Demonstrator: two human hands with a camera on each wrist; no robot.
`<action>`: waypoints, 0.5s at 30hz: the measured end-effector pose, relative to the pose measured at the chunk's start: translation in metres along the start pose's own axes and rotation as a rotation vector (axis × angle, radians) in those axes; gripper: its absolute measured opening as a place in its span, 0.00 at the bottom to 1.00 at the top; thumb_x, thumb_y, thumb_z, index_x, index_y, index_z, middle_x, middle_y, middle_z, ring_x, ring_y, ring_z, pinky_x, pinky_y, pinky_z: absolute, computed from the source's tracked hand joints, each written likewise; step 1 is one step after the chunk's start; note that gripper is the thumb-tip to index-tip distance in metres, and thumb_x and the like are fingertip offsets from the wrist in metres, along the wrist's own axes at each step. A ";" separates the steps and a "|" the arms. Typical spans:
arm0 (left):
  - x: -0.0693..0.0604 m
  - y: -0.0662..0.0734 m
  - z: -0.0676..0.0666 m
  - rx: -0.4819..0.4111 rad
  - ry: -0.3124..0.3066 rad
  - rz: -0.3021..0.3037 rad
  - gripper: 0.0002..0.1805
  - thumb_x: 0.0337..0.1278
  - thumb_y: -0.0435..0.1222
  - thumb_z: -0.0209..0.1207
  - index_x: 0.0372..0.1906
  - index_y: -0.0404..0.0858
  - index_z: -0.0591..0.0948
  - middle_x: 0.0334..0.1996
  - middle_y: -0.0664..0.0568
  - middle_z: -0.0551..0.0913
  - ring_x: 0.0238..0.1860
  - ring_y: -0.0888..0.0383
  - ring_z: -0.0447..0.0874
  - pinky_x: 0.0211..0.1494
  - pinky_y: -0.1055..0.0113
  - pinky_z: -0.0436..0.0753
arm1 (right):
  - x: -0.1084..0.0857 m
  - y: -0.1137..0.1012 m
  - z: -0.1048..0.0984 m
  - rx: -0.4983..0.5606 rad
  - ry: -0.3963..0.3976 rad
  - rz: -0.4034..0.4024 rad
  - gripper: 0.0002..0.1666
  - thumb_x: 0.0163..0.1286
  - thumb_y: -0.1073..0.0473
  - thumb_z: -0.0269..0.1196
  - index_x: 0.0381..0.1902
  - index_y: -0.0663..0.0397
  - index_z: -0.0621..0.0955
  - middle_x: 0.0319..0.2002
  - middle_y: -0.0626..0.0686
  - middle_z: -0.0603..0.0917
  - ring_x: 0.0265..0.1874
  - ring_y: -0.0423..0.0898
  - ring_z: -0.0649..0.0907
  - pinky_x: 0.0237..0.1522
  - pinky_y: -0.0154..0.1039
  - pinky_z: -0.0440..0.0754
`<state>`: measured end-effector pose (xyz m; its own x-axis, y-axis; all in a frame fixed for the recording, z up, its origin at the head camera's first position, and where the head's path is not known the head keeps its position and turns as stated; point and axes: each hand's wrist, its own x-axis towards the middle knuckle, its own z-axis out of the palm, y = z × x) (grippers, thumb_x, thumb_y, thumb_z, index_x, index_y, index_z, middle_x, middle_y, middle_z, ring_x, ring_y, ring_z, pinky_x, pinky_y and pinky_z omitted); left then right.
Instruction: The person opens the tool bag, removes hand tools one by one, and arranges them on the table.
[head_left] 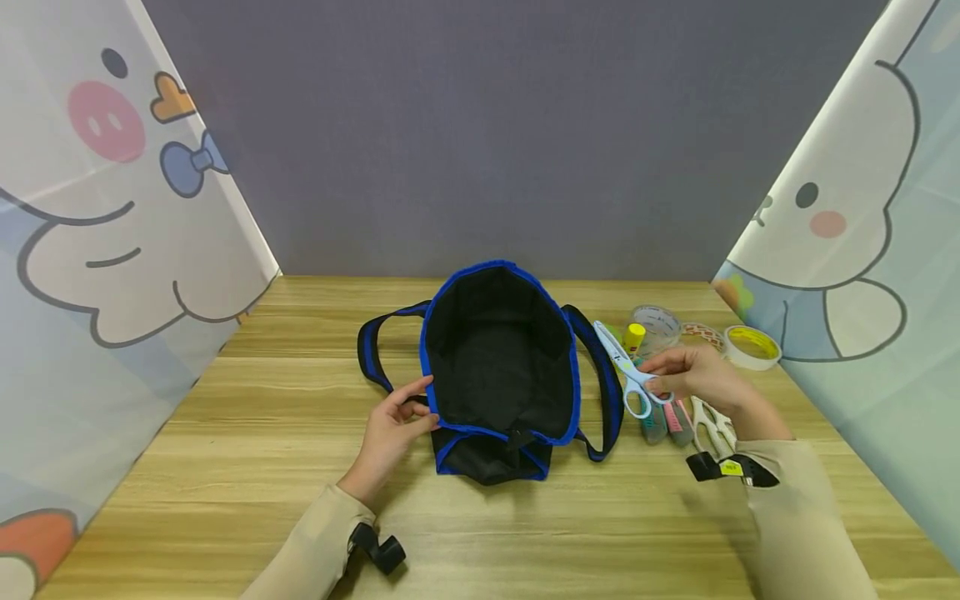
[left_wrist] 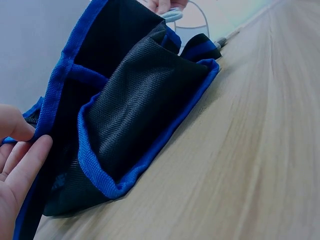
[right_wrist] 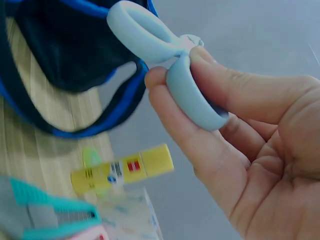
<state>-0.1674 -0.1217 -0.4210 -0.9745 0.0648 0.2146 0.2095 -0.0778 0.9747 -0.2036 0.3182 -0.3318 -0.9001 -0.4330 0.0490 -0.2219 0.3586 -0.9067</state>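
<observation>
A black fabric bag with blue trim (head_left: pixel 495 471) stands on the table with its mouth gaping toward the head camera. My left hand (head_left: pixel 393 425) pinches the left part of its rim between thumb and fingers, as the left wrist view also shows. To the right of the bag, my right hand (head_left: pixel 701 375) holds light blue scissors (head_left: pixel 630 367) above the table. In the right wrist view, thumb and fingers grip one handle loop (right_wrist: pixel 187 95), and the blades are mostly hidden. The blades point away toward the upper left in the head view, beside the bag's right strap (head_left: pixel 611 400).
Under and around my right hand lie a yellow glue stick (head_left: pixel 634 337), a clear tape roll (head_left: pixel 656 323), a tape roll with a yellow core (head_left: pixel 742 360), a teal-and-grey cutter (head_left: pixel 654 427), a pink-and-grey cutter (head_left: pixel 679 425) and white scissors (head_left: pixel 705 417). A grey panel (head_left: pixel 495 142) rises behind the table.
</observation>
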 end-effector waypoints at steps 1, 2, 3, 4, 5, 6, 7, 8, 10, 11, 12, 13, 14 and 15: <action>0.000 0.000 0.000 0.000 0.001 -0.003 0.32 0.51 0.13 0.59 0.66 0.24 0.72 0.55 0.33 0.72 0.36 0.63 0.80 0.42 0.68 0.88 | -0.003 0.002 -0.003 0.003 0.006 0.002 0.11 0.66 0.74 0.63 0.44 0.63 0.87 0.31 0.43 0.87 0.27 0.40 0.86 0.25 0.34 0.85; 0.000 0.000 0.000 0.001 0.000 -0.003 0.32 0.51 0.13 0.59 0.66 0.24 0.72 0.55 0.32 0.72 0.36 0.63 0.80 0.42 0.68 0.88 | -0.007 0.003 -0.005 0.001 0.015 0.006 0.13 0.66 0.74 0.63 0.43 0.58 0.88 0.31 0.43 0.88 0.27 0.40 0.85 0.25 0.35 0.86; 0.001 0.000 0.000 0.001 0.001 -0.006 0.32 0.51 0.13 0.59 0.66 0.24 0.72 0.54 0.32 0.72 0.36 0.63 0.80 0.42 0.68 0.88 | -0.010 0.005 -0.007 -0.001 0.025 0.014 0.15 0.66 0.74 0.63 0.42 0.53 0.88 0.31 0.43 0.88 0.27 0.40 0.85 0.26 0.35 0.86; 0.001 -0.001 0.000 0.002 0.002 -0.010 0.33 0.50 0.13 0.59 0.66 0.24 0.72 0.55 0.32 0.72 0.36 0.63 0.80 0.42 0.68 0.88 | -0.013 0.006 -0.010 -0.004 0.036 0.024 0.16 0.66 0.74 0.63 0.42 0.49 0.89 0.31 0.43 0.88 0.27 0.40 0.86 0.26 0.36 0.87; 0.001 -0.001 0.000 0.002 0.002 -0.012 0.33 0.51 0.12 0.59 0.66 0.24 0.72 0.55 0.32 0.72 0.36 0.63 0.80 0.42 0.68 0.88 | -0.016 0.008 -0.012 -0.014 0.047 0.034 0.18 0.66 0.73 0.63 0.41 0.45 0.89 0.32 0.42 0.88 0.27 0.40 0.86 0.26 0.36 0.87; 0.001 -0.001 0.000 0.003 0.003 -0.013 0.33 0.51 0.12 0.59 0.66 0.24 0.72 0.55 0.32 0.72 0.36 0.63 0.80 0.42 0.68 0.88 | -0.019 0.009 -0.015 -0.026 0.059 0.042 0.19 0.66 0.73 0.63 0.41 0.42 0.89 0.31 0.42 0.88 0.27 0.40 0.86 0.26 0.36 0.86; 0.000 -0.001 0.000 0.005 0.004 -0.014 0.33 0.51 0.13 0.59 0.66 0.24 0.72 0.55 0.33 0.72 0.36 0.63 0.80 0.42 0.68 0.88 | -0.022 0.010 -0.018 -0.033 0.071 0.053 0.20 0.67 0.73 0.63 0.41 0.40 0.89 0.31 0.41 0.88 0.27 0.40 0.86 0.27 0.37 0.87; 0.000 -0.001 0.000 0.007 0.003 -0.014 0.33 0.51 0.13 0.59 0.66 0.25 0.72 0.55 0.33 0.72 0.36 0.63 0.80 0.42 0.68 0.88 | -0.025 0.012 -0.020 -0.035 0.081 0.065 0.20 0.67 0.73 0.63 0.41 0.39 0.89 0.32 0.41 0.88 0.27 0.40 0.86 0.27 0.36 0.87; 0.000 -0.001 -0.001 0.010 0.003 -0.011 0.32 0.51 0.13 0.59 0.66 0.25 0.72 0.56 0.33 0.72 0.36 0.63 0.80 0.42 0.68 0.88 | -0.031 0.015 -0.026 -0.031 0.095 0.088 0.22 0.68 0.73 0.62 0.41 0.35 0.88 0.32 0.40 0.88 0.29 0.39 0.86 0.29 0.35 0.86; 0.000 -0.001 -0.001 0.010 0.003 -0.010 0.32 0.51 0.13 0.59 0.66 0.25 0.72 0.56 0.33 0.72 0.36 0.63 0.80 0.42 0.68 0.88 | -0.034 0.017 -0.029 -0.029 0.103 0.098 0.23 0.68 0.72 0.62 0.41 0.34 0.88 0.33 0.39 0.88 0.29 0.39 0.86 0.29 0.35 0.86; 0.000 -0.001 -0.001 0.011 0.003 -0.009 0.32 0.51 0.13 0.59 0.66 0.25 0.72 0.56 0.33 0.72 0.36 0.63 0.80 0.42 0.68 0.88 | -0.037 0.019 -0.032 -0.020 0.110 0.105 0.23 0.68 0.73 0.62 0.41 0.34 0.88 0.33 0.39 0.88 0.30 0.39 0.86 0.30 0.35 0.87; 0.000 -0.001 -0.001 0.011 0.003 -0.009 0.32 0.51 0.13 0.59 0.66 0.25 0.72 0.56 0.33 0.72 0.36 0.63 0.80 0.42 0.68 0.88 | -0.039 0.021 -0.034 -0.008 0.118 0.112 0.23 0.68 0.73 0.62 0.41 0.35 0.89 0.33 0.40 0.88 0.30 0.39 0.85 0.30 0.34 0.87; 0.000 -0.001 -0.001 0.009 0.003 -0.009 0.32 0.51 0.13 0.59 0.66 0.24 0.72 0.56 0.33 0.72 0.36 0.63 0.80 0.42 0.68 0.88 | -0.041 0.023 -0.036 -0.002 0.129 0.119 0.23 0.67 0.74 0.62 0.41 0.35 0.89 0.33 0.40 0.88 0.30 0.39 0.86 0.30 0.34 0.87; 0.000 -0.001 -0.001 0.007 0.004 -0.010 0.32 0.50 0.13 0.59 0.65 0.24 0.72 0.55 0.33 0.72 0.36 0.63 0.80 0.41 0.68 0.88 | -0.043 0.025 -0.039 0.007 0.137 0.120 0.24 0.67 0.74 0.62 0.41 0.35 0.88 0.33 0.40 0.88 0.30 0.39 0.86 0.30 0.34 0.87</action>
<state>-0.1681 -0.1221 -0.4220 -0.9768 0.0618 0.2051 0.2007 -0.0702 0.9771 -0.1848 0.3776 -0.3400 -0.9626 -0.2709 -0.0034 -0.1079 0.3945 -0.9125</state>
